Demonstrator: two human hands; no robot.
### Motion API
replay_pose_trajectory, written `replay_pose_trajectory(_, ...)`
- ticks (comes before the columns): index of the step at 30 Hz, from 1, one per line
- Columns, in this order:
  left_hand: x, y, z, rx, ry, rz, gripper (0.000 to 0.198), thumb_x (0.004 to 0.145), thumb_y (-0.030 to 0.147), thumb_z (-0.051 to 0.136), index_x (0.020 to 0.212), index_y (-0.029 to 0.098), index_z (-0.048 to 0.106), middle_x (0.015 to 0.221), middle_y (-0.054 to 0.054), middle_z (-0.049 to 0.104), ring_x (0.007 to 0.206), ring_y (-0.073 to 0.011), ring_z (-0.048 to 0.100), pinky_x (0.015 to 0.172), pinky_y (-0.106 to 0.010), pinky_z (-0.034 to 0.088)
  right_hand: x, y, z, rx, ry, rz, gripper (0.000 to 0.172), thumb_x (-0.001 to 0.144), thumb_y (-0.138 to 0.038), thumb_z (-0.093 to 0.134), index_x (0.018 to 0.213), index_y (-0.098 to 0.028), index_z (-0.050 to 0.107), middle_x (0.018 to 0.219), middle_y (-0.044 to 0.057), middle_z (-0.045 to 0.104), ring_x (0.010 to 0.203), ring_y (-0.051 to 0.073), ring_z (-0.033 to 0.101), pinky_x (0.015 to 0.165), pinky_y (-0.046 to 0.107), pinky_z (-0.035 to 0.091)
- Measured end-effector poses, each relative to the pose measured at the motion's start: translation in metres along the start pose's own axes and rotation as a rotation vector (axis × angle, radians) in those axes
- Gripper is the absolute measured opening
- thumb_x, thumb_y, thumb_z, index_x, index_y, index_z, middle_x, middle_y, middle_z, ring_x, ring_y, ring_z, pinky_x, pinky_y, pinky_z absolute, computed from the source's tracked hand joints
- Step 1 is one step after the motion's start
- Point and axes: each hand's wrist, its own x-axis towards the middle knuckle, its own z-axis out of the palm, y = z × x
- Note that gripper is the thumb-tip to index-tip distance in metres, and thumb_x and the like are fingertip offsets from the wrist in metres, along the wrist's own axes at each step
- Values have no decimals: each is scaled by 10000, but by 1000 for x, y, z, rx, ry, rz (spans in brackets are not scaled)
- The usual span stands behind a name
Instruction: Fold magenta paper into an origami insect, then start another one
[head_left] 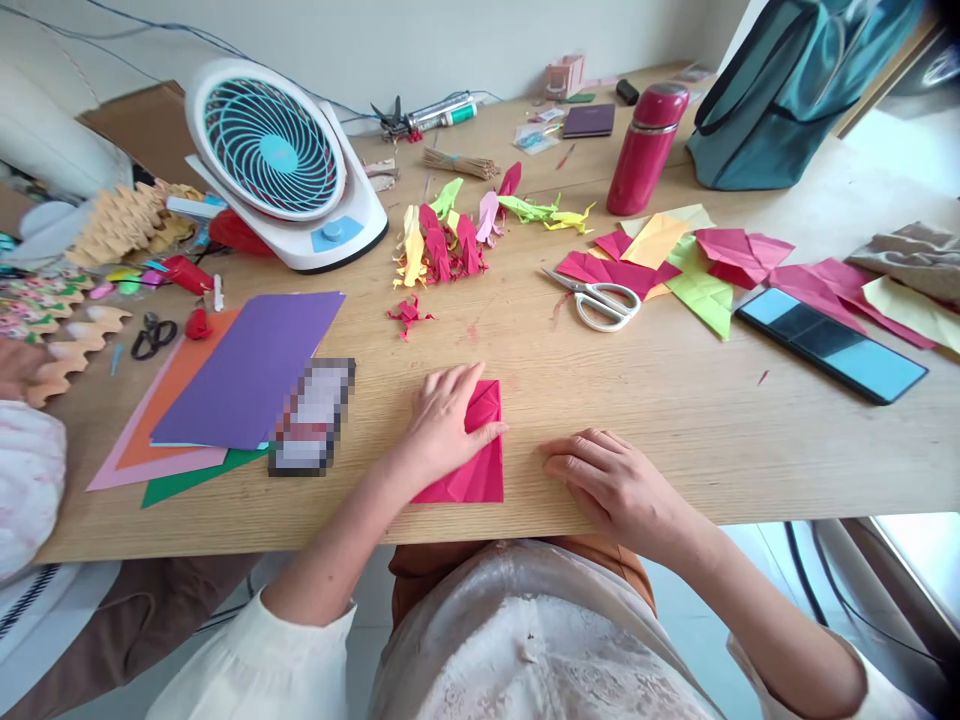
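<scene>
A folded sheet of pink-red origami paper with crease lines lies flat near the table's front edge. My left hand rests flat on it, fingers stretched and thumb out over its right side, covering the left part of the paper. To the right of the paper, and apart from it, my right hand lies on the table with loosely bent fingers. Nothing shows in its grasp. Beyond the paper sits a small red origami figure. White-handled scissors lie farther back on the right.
Coloured sheets and a blurred-out phone lie on the left, below a fan. Folded figures stand behind. Creased papers, another phone, a red flask and a bag occupy the right. Someone's sleeve shows left.
</scene>
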Motion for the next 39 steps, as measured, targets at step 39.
replay_pose_trajectory(39,55,-7,-60,-902,-128,-72,166,785,294,699,749,172,592,705,28,567,636,-107,523,583,-213,424,57,10,-22,756,165,662,369,895,-430,644,1200,-232,582,1052,65,704,921,201,664,713,281,540)
